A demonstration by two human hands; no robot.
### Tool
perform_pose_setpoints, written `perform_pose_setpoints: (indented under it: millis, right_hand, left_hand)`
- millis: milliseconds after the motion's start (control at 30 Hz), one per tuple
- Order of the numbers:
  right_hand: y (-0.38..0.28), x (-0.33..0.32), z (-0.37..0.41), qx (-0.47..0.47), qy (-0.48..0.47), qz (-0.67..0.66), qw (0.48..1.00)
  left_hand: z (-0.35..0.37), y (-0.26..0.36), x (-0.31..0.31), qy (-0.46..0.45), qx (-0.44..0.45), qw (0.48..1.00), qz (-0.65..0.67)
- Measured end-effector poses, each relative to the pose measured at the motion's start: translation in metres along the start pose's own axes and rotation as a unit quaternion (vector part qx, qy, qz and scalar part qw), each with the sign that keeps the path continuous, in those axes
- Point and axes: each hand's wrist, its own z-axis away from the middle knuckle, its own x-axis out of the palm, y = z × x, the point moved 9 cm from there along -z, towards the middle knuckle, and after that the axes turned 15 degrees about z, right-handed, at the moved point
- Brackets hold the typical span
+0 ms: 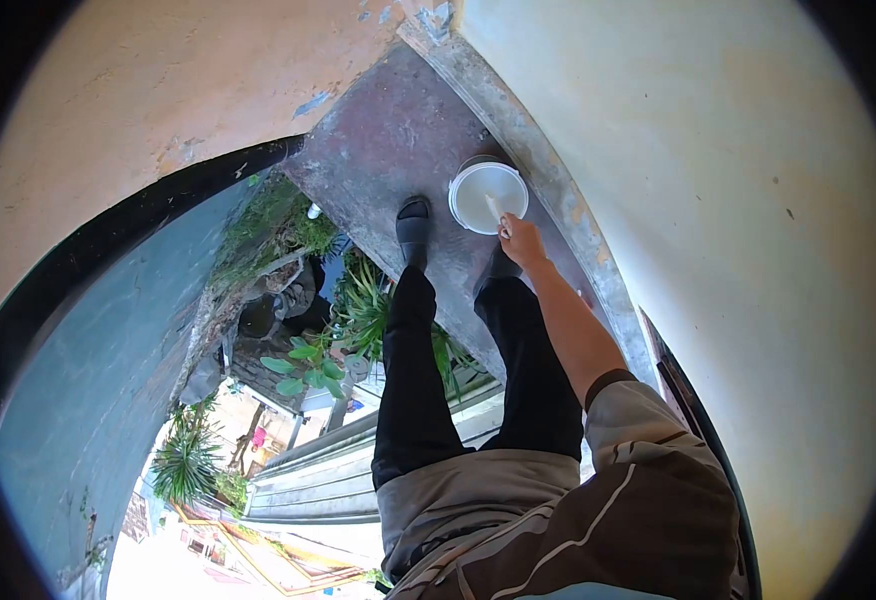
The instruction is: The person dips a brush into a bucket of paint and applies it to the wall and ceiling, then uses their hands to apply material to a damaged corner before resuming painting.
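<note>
My right hand reaches down to a white plastic bucket standing on the floor by my feet. Its fingers are closed around a slim pale tool, whose far end points into the bucket over the whitish contents. I cannot tell what kind of tool it is. The bucket's rim is round and white, and its wire handle lies on the far side. My left hand is out of view.
My feet in dark slip-on shoes stand on a worn reddish-grey floor. A cream wall rises at the right above a rough ledge. Left of my feet, the floor edge borders green plants. A peeling orange wall stands ahead.
</note>
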Motion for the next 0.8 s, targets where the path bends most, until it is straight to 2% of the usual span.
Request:
perform_pose_setpoints:
  millis: [167,267,400,500,600,633,700,800]
  right_hand:
    - [0.032,0.054,-0.048,0.062,0.043,-0.053,0.996]
    - [0.045,0.06,-0.061,0.095,0.1,-0.051,0.989]
    - [0.051,0.085,-0.067,0.116,0.016,0.001,0.993]
    - [0.043,0.073,-0.06,0.066,0.066,-0.101,0.99]
    - [0.05,0.059,-0.048,0.124,0.125,-0.114,0.978]
    - [0.059,0.066,-0.044,0.144,0.108,-0.146,0.973]
    - [0.082,0.085,-0.041,0.182,0.078,-0.214,0.957]
    - [0.073,0.074,-0.021,0.308,0.027,-0.437,0.845]
  left_hand:
    - [-0.001,-0.024,0.03,-0.032,-0.043,0.999,0.004]
    - [-0.006,-0.033,0.038,-0.04,-0.057,0.998,0.002]
    - [-0.013,-0.038,0.043,-0.043,-0.063,0.997,0.0]
    - [-0.016,-0.038,0.045,-0.045,-0.062,0.997,0.001]
    - [-0.019,-0.038,0.048,-0.047,-0.06,0.997,0.002]
    - [-0.02,-0.039,0.048,-0.048,-0.06,0.997,0.003]
    - [-0.022,-0.037,0.048,-0.048,-0.055,0.997,0.007]
    - [-0.025,-0.037,0.051,-0.049,-0.051,0.997,0.01]
